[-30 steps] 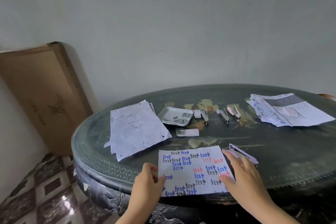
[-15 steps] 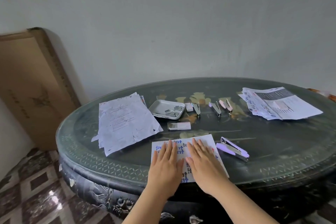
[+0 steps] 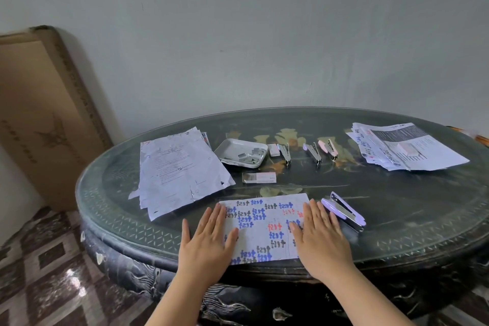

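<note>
A white sheet [image 3: 264, 227] covered with blue, black and red handwritten words lies flat at the near edge of the dark oval table [image 3: 397, 209]. My left hand [image 3: 206, 243] presses flat on the sheet's left edge, fingers straight and spread. My right hand [image 3: 322, 241] lies flat on its right edge in the same way. Just right of my right hand a purple stapler [image 3: 344, 210] rests on the table, apart from the fingers.
A stack of torn papers [image 3: 180, 169] lies at the left, another paper stack [image 3: 404, 145] at the far right. A white tray [image 3: 240, 152] with staples, a staple box [image 3: 259, 177] and three small staplers [image 3: 313, 152] sit mid-table. A cardboard box [image 3: 39, 114] leans on the wall.
Both hands slid apart from the sheet's middle to its left and right edges, uncovering the writing. A second ago they held the sheet by its edges.
</note>
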Available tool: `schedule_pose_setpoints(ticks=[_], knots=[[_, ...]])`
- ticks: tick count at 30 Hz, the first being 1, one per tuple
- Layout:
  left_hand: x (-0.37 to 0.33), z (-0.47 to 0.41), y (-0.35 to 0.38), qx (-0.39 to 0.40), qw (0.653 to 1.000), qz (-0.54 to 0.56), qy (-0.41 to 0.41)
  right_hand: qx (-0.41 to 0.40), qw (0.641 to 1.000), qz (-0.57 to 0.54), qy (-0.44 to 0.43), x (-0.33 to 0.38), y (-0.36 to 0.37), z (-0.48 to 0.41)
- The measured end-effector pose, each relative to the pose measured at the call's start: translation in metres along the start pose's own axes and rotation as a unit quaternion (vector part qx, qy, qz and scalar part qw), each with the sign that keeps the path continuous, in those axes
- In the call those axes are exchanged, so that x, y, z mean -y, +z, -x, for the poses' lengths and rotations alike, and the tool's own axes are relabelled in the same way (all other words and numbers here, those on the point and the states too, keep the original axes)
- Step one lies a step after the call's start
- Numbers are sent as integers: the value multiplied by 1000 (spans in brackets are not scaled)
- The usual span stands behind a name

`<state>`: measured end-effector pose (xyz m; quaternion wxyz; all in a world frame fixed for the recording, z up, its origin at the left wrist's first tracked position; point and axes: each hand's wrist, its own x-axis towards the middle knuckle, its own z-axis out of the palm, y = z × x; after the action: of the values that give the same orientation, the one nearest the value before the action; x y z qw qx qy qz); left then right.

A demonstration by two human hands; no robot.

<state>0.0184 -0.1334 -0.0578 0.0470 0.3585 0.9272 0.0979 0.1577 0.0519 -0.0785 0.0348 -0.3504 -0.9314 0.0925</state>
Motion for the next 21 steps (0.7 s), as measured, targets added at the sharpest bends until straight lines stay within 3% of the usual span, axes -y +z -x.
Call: schedule_pose_setpoints(ticks=[4,8,12,16,21], knots=[[-2,0,1,-7,1000,7,1,14,999,17,28,8,-9,3],[-1,1,2,-14,1000,6,-1,-75,994,20,76,19,-25,12],[0,0,4,-21,1000,5,-2,-11,981,-116,153,20,-41,5],[0,1,5,-24,1000,8,0,18,945,-270,184,9,-50,-8],[2,1,4,-24,1000,5,9,43,946,-255,196,3,-57,-4]])
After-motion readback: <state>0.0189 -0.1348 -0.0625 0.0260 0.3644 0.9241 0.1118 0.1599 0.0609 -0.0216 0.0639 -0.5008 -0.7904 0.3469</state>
